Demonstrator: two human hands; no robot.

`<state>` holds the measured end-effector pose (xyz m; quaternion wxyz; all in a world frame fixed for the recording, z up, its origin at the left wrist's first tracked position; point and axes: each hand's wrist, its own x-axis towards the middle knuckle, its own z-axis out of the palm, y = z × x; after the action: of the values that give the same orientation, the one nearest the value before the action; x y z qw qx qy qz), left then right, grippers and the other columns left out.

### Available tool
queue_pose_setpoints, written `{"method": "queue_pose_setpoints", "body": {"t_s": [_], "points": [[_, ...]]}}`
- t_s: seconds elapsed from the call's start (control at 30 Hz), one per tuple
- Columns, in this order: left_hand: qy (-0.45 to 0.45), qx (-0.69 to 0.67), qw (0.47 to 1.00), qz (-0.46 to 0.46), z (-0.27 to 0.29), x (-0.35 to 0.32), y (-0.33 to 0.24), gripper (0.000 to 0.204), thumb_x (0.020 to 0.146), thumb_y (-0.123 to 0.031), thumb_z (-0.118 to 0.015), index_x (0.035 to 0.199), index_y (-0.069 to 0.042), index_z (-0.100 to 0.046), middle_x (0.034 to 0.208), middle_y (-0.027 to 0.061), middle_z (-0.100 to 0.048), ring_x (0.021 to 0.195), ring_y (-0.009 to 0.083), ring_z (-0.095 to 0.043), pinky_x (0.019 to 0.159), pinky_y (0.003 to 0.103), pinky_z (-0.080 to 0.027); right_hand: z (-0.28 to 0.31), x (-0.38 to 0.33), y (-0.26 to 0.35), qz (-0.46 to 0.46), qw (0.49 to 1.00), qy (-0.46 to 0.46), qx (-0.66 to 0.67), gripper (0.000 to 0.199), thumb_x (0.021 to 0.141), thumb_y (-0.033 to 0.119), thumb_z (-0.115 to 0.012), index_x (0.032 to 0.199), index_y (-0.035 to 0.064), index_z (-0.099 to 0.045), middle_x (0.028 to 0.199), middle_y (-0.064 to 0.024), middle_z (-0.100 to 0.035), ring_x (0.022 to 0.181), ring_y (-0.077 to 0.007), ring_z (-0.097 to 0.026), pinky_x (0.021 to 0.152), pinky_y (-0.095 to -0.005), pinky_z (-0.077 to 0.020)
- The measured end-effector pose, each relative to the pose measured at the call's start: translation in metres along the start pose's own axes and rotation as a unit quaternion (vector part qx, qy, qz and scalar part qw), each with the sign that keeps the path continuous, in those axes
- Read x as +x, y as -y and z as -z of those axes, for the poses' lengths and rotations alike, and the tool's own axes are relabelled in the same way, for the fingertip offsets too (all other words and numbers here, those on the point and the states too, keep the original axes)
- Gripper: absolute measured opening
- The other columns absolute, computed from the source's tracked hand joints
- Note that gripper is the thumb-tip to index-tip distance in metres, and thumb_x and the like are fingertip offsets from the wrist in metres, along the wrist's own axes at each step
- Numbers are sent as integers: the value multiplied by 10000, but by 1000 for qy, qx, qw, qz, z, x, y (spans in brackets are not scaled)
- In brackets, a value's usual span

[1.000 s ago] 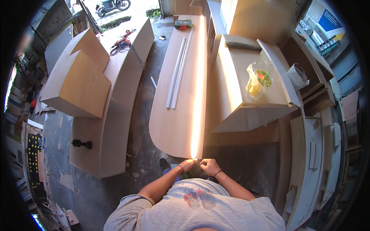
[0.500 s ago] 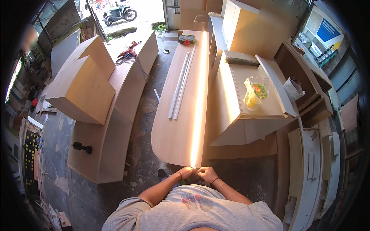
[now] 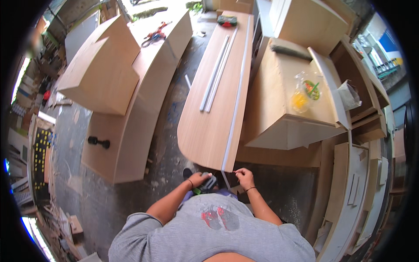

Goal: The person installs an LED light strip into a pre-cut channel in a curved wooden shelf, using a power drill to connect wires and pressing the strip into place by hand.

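at the near end of the long wooden panel (image 3: 214,109), white edge strip (image 3: 233,118) runs along its right edge, loose tail hanging off. right hand (image 3: 245,178) pinches the tail; left hand (image 3: 200,180) clenched on a dark green tool (image 3: 206,185). best kept taut and in line. two white rails (image 3: 216,74) lie on the panel; a bagged yellow item (image 3: 303,91) rests on a cabinet (image 3: 283,105) to the right.

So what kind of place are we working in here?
Most likely a furniture or carpentry workshop: a long wooden panel with pale edge strip, unfinished cabinet carcasses, and offcuts on the concrete floor.
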<state>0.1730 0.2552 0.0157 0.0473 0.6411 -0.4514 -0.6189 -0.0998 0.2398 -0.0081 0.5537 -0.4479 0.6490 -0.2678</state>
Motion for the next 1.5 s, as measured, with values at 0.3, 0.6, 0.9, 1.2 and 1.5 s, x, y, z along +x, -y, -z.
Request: {"method": "queue_pose_setpoints", "body": {"t_s": [0.3, 0.6, 0.9, 1.2, 1.5], "points": [[-173, -179, 967, -47, 54, -52, -7, 708, 692, -489, -797, 1091, 39, -546, 988, 139, -635, 895, 183, -615, 819, 310, -496, -29, -4, -33, 59, 972, -224, 30, 106, 818, 68, -650, 915, 32, -675, 832, -19, -654, 779, -99, -595, 720, -246, -483], [-314, 111, 911, -244, 109, 70, -78, 891, 536, -479, -868, 1165, 50, -523, 1066, 243, -625, 1002, 330, -627, 870, 391, -500, -47, -86, -130, -105, 941, -313, -81, 207, 777, 174, -656, 929, 37, -684, 910, -134, -682, 864, -253, -651, 795, -345, -506], [-195, 198, 908, -313, 113, 98, -109, 894, 564, -456, -833, 1248, 24, -515, 1130, 223, -578, 1040, 361, -591, 905, 405, -491, -235, -314, -233, -409, 868, -281, -16, 239, 761, 235, -634, 921, 83, -725, 966, -184, -681, 948, -366, -639, 830, -435, -499], [-108, 76, 935, -330, 127, 100, -68, 707, 640, -418, -824, 1110, 33, -551, 992, 186, -644, 883, 273, -643, 798, 356, -518, -392, -328, -199, -407, 895, -177, -47, 231, 817, 212, -608, 960, 58, -704, 952, -184, -682, 908, -360, -643, 789, -410, -508], [113, -91, 969, -198, 110, -25, 71, 416, 817, -228, -715, 1101, 7, -523, 942, 71, -599, 845, 137, -564, 751, 271, -487, -301, -265, -116, -272, 849, -447, 77, 172, 825, 181, -655, 925, 46, -690, 871, -124, -691, 818, -232, -663, 744, -330, -505]]}}
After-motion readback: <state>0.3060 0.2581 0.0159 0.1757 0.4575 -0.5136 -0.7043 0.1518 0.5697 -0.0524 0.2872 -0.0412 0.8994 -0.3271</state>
